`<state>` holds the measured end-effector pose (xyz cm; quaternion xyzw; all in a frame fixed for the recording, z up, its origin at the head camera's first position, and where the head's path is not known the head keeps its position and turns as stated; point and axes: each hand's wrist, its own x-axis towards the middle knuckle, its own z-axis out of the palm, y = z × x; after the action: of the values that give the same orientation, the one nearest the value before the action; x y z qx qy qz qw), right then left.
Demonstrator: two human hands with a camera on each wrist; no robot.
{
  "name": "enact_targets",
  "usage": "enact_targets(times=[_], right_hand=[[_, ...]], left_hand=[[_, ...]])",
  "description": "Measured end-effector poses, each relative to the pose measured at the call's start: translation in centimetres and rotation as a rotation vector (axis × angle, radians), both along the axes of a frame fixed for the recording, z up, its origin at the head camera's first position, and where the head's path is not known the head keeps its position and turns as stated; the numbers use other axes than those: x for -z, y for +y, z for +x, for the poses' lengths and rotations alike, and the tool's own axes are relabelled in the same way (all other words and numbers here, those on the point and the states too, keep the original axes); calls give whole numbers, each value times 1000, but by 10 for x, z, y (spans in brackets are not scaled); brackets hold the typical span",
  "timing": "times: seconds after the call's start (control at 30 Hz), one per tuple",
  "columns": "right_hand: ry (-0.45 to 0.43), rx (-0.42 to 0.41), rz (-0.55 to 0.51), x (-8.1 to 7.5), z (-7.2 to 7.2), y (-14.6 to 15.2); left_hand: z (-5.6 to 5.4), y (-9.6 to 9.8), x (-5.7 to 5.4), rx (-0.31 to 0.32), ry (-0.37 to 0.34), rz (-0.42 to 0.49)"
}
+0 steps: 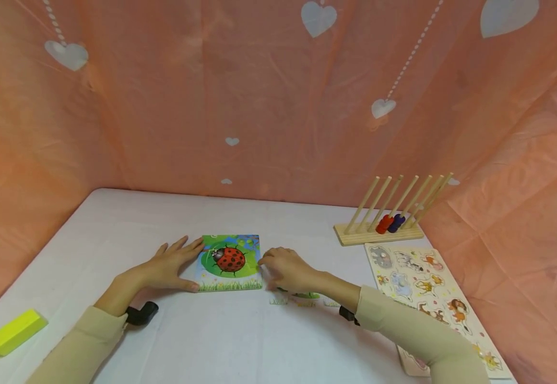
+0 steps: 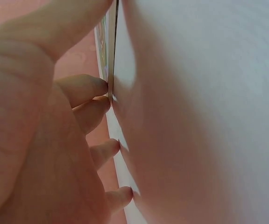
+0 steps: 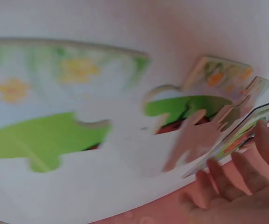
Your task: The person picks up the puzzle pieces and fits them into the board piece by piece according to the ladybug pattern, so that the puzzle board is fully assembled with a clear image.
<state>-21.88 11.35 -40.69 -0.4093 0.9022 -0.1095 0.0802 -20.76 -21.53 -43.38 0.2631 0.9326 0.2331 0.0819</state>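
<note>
Two bare hands flank a square ladybug picture [image 1: 230, 260] near the middle of a white table [image 1: 211, 341], as I follow from a distance through head and wrist cameras. The left hand [image 1: 170, 266] meets the picture's left edge, its fingers straight and spread, the thumb set apart at the near corner. The right hand [image 1: 288, 269] is at the opposite edge; its fingers, seen on my right wrist view, are slightly bent and spaced apart, though I cannot tell whether any of them presses on the picture. Nor can I tell whether the picture lies fully flat.

Just beside it, partly hidden beneath the right hand and forearm, lie loose puzzle pieces [image 3: 36, 135] printed with green shapes, grass and flowers. Beige sleeves [image 1: 79, 341] cover both forearms, and a black wrist device [image 1: 142, 313] shows by the left cuff.

On my far right stands a wooden peg rack [image 1: 355, 237] bearing red beads [image 1: 385, 224] and dark blue beads [image 1: 396, 223]; an animal puzzle board [image 1: 443, 293] lies before it, partly behind the right sleeve. A yellow block [image 1: 16, 332] lies at left. A peach curtain [image 1: 259, 106] with white hearts hangs behind.
</note>
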Motion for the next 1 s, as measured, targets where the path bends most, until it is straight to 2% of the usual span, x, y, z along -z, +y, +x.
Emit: enact_targets(times=[0.23,0.3,0.5,1.0], right_hand=[[-152,86,-99,2,11,16],[-169,104,-120,3,16,18],[-116,137,-149,10,24,18],[-87,165,-126,12,25,17]], left_hand=[[1,1,-1,2,-19,9],[1,0,0,3,-12,6],[0,0,0,3,-3,3],[0,-1,0,2,-17,8]])
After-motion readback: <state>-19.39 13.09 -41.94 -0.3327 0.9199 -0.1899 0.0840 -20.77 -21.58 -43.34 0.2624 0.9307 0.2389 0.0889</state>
